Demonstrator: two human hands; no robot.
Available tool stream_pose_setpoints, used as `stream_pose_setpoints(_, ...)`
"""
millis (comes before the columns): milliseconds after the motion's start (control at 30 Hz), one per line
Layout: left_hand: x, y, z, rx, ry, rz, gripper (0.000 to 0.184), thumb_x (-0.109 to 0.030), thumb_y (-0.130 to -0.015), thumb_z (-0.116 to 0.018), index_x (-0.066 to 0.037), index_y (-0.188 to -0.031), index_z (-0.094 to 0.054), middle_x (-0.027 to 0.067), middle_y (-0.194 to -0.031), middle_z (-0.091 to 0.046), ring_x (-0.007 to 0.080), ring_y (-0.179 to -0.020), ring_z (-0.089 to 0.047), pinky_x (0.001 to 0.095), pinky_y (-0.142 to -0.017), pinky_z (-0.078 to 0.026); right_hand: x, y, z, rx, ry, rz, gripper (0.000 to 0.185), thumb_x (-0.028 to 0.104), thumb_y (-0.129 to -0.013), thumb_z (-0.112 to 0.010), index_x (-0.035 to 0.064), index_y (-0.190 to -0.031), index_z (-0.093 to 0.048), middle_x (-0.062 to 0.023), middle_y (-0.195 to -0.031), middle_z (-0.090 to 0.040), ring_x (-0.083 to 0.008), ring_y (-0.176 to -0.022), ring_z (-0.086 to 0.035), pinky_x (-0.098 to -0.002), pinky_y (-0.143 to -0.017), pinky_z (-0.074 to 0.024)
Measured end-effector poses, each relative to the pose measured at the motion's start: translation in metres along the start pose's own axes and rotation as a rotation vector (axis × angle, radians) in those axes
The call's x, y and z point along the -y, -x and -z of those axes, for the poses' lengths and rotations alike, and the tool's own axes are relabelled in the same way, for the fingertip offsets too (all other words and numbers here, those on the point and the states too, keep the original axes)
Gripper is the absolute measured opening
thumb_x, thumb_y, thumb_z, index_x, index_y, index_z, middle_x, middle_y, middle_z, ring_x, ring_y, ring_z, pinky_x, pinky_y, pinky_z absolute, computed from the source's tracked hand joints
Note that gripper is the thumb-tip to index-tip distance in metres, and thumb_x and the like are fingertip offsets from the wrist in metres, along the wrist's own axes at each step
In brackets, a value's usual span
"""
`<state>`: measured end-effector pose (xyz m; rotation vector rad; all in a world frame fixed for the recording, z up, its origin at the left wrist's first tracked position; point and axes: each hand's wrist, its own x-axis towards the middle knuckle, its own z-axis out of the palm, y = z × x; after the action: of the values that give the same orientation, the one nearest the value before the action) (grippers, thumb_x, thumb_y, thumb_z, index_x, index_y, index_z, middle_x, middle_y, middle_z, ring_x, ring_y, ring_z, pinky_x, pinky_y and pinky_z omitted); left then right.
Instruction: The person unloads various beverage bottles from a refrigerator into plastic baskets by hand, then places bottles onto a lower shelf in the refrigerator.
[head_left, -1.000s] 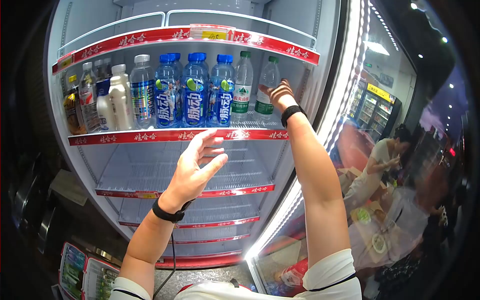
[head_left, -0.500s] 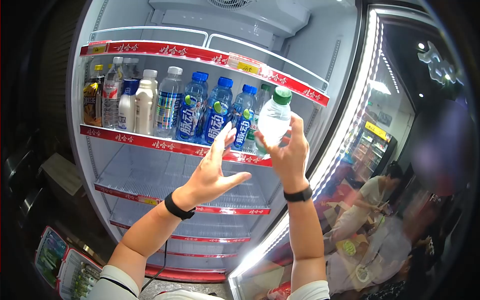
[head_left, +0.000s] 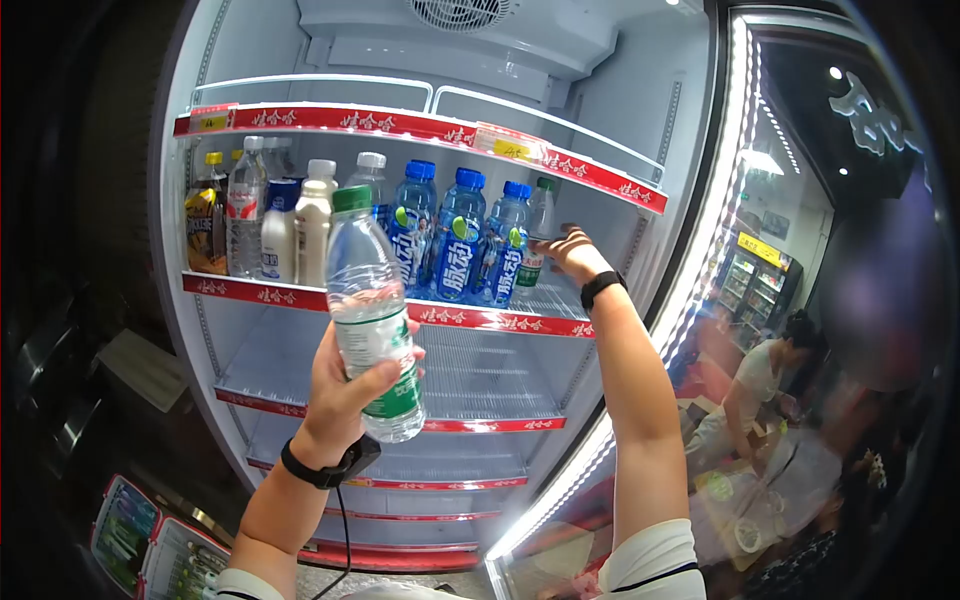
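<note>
My left hand (head_left: 345, 385) is wrapped round a clear water bottle (head_left: 372, 320) with a green cap and green label, held upright with a slight tilt in front of the fridge. My right hand (head_left: 572, 252) reaches onto the upper shelf, beside a second green-capped bottle (head_left: 541, 215) at the row's right end. Its fingers overlap that bottle's edge; whether they grip it is unclear. Blue-capped bottles (head_left: 458, 235) stand just left of it. Further left are a cream-coloured bottle (head_left: 313, 235), a blue-capped white bottle (head_left: 279, 240) and a dark yellow-capped bottle (head_left: 206, 225).
A red-edged shelf rail (head_left: 450, 316) runs below the bottles, and another rail (head_left: 400, 125) crosses above them. Lower wire shelves (head_left: 480, 375) lie beneath. The lit glass door (head_left: 600, 440) is on the right, with a person (head_left: 755, 385) seen beyond it. A basket (head_left: 180, 560) stands lower left.
The green-capped bottle has passed from my right hand to my left. My right hand has gone back to the right end of the shelf, by the remaining green-capped bottle.
</note>
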<state>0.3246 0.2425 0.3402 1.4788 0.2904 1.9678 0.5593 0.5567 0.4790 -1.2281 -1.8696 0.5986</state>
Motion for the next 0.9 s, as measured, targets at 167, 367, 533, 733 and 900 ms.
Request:
stream_pose_setpoints(167, -0.011, 0.006, 0.019, -0.04, -0.001, -0.027, 0.074, -0.037, -0.093, -0.072, 0.001, -0.146, -0.037, 0.0194, -0.118, -0.061, 0.0227, -0.098, -0.069, 0.0368, -0.08, -0.061, -0.012, -0.044, -0.028, 0.026, -0.001, -0.103, 0.078, 0.027, -0.075, -0.088, -0.0003, -0.136, -0.048, -0.0181, -0.122, -0.065, -0.0302, -0.106, -0.069, -0.0373, -0.089, -0.0592)
stream_pose_setpoints(367, -0.027, 0.007, 0.027, -0.104, -0.043, -0.026, 0.079, -0.048, -0.092, -0.069, 0.001, -0.146, -0.039, 0.0183, -0.115, -0.062, 0.0219, -0.096, -0.069, 0.0364, -0.078, -0.061, -0.052, 0.007, -0.015, -0.233, -0.291, 0.373, 0.061, 0.028, -0.081, -0.082, -0.0072, -0.121, -0.052, -0.0261, -0.104, -0.069, -0.0403, -0.099, -0.07, -0.0439, -0.082, -0.0555)
stream_pose_setpoints(533, -0.025, 0.011, 0.034, -0.106, -0.019, -0.02, 0.077, -0.048, -0.095, -0.066, 0.001, -0.146, -0.038, 0.0182, -0.118, -0.061, 0.023, -0.1, -0.068, 0.0362, -0.081, -0.06, -0.027, 0.111, 0.008, -0.687, 0.285, 0.841, 0.057, 0.017, -0.084, -0.078, -0.0006, -0.13, -0.05, -0.0217, -0.116, -0.062, -0.0357, -0.097, -0.065, -0.0398, -0.087, -0.0524)
stream_pose_setpoints(733, -0.031, 0.038, 0.041, -0.163, -0.06, 0.024, 0.081, -0.053, -0.092, -0.067, -0.003, -0.147, -0.037, 0.0184, -0.121, -0.061, 0.0243, -0.101, -0.068, 0.0373, -0.082, -0.06, -0.023, 0.205, -0.038, -0.766, -0.405, 0.74, 0.062, 0.023, -0.09, -0.076, -0.0078, -0.136, -0.049, -0.0206, -0.129, -0.061, -0.0278, -0.113, -0.062, -0.0402, -0.098, -0.0518)
stream_pose_setpoints(900, -0.058, 0.093, 0.044, -0.287, -0.162, 0.003, 0.073, -0.047, -0.092, -0.07, -0.005, -0.142, -0.04, 0.0085, -0.117, -0.061, 0.017, -0.105, -0.065, 0.0342, -0.089, -0.056, -0.018, 0.261, -0.153, -0.288, -0.974, 0.707, 0.09, 0.064, -0.091, -0.053, -0.0043, -0.146, -0.035, -0.0261, -0.127, -0.056, -0.0346, -0.113, -0.058, -0.047, -0.095, -0.0521)
